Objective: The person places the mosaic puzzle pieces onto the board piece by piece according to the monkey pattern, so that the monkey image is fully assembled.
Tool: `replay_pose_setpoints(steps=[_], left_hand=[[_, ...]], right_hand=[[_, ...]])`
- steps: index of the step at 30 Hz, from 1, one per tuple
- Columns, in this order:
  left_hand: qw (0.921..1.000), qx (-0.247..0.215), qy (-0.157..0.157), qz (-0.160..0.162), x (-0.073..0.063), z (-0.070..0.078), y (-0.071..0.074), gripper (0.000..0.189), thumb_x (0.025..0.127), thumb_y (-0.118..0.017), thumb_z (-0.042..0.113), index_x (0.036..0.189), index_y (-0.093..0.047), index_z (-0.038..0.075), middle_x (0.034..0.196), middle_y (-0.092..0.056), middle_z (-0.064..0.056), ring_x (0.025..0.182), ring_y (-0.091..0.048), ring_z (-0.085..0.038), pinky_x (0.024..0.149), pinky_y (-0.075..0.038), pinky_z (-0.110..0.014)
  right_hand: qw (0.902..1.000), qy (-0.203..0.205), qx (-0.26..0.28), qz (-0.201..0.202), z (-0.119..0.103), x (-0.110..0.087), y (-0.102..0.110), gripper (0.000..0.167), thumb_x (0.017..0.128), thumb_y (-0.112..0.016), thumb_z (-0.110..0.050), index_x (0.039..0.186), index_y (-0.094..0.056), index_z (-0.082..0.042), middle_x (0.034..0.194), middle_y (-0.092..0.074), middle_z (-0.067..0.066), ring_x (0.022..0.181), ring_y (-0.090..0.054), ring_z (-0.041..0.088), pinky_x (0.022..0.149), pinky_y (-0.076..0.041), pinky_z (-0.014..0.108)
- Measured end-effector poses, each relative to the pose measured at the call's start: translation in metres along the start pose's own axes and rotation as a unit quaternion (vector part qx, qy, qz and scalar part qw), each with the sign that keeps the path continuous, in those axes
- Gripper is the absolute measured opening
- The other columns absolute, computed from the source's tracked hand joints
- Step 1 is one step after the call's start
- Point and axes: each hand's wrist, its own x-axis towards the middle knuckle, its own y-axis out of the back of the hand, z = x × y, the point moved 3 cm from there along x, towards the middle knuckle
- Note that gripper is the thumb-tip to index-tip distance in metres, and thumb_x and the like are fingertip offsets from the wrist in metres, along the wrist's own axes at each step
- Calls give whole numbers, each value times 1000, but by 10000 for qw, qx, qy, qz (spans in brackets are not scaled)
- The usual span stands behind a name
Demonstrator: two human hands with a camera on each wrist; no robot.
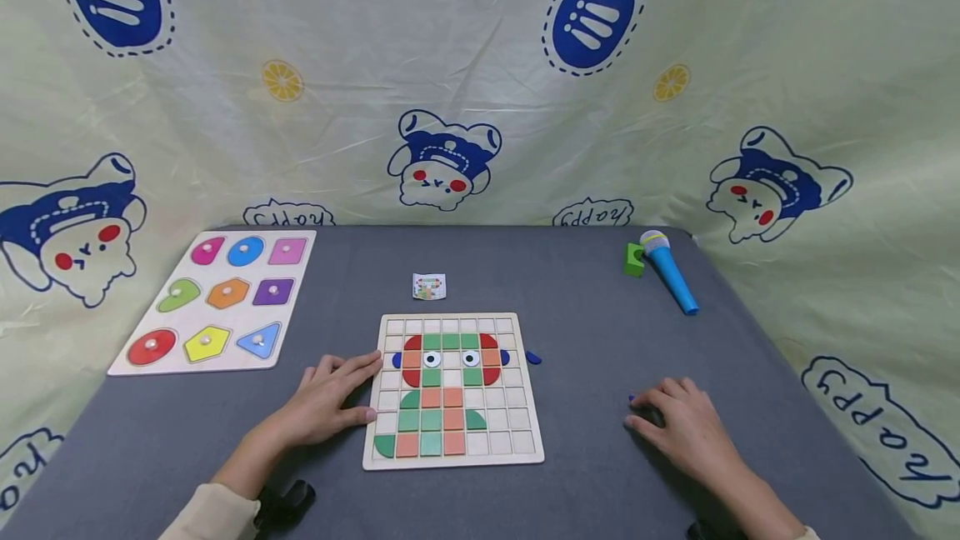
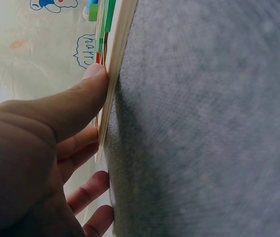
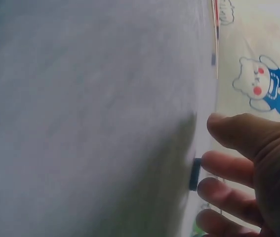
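A square wooden grid board (image 1: 521, 419) lies in the middle of the table in the head view, with red, orange and green tiles forming a figure with two round eyes. My left hand (image 1: 318, 407) rests at the board's left edge, its thumb and fingertips touching the rim; the left wrist view shows the thumb (image 2: 88, 96) along that edge. To the right of the board, my right hand (image 1: 686, 432) is low over the table. Its fingertips are right at a small dark blue piece (image 3: 195, 174), mostly hidden in the head view, while the thumb (image 3: 233, 129) stands apart.
Just off the board's right edge lies another blue piece (image 1: 533, 357). Behind the board is a small picture card (image 1: 429, 287). A knobbed shape puzzle (image 1: 243, 322) sits at the left; a blue toy microphone (image 1: 675, 273) and a green block (image 1: 633, 260) are at the back right.
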Motion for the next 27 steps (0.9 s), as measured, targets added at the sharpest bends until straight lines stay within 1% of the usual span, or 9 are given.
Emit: replay_pose_setpoints(steps=[4,8,12,20,27], left_hand=[[10000,12,-4,10,0,0,0,72,81,-71,36,143,-42,15,150,-40,-1,111,-38,-22,79,-25,-37],[10000,5,8,14,0,0,0,72,81,-71,36,143,-42,15,150,-39,-1,111,-38,-22,79,-25,-36],[10000,7,-5,30,-1,0,1,72,81,-71,37,143,-42,15,150,-40,-1,111,-38,-22,78,-25,-35],[10000,26,20,32,0,0,1,72,81,-70,39,143,-42,16,150,-39,0,111,-38,-22,80,-26,-38],[10000,-3,10,32,0,0,2,71,82,-70,37,143,-42,15,150,-40,0,111,-38,-22,81,-26,-39]], right_hand=[[9997,-211,-32,-135,11,-5,2,17,73,-78,-34,82,-71,-22,86,-60,-2,80,-46,19,68,-31,36],[9992,-285,-131,-234,17,-6,3,18,74,-77,-35,82,-71,-21,86,-61,0,81,-48,21,67,-32,37],[9989,-331,-160,-300,19,-4,3,20,75,-77,-35,85,-72,-19,87,-61,1,83,-49,24,68,-34,40],[9986,-363,-213,-332,18,9,-2,23,75,-76,-34,89,-73,-16,88,-61,2,85,-50,26,70,-36,43],[9991,-207,-243,-269,16,19,-3,22,75,-77,-34,87,-72,-16,85,-59,1,80,-48,23,67,-34,39]])
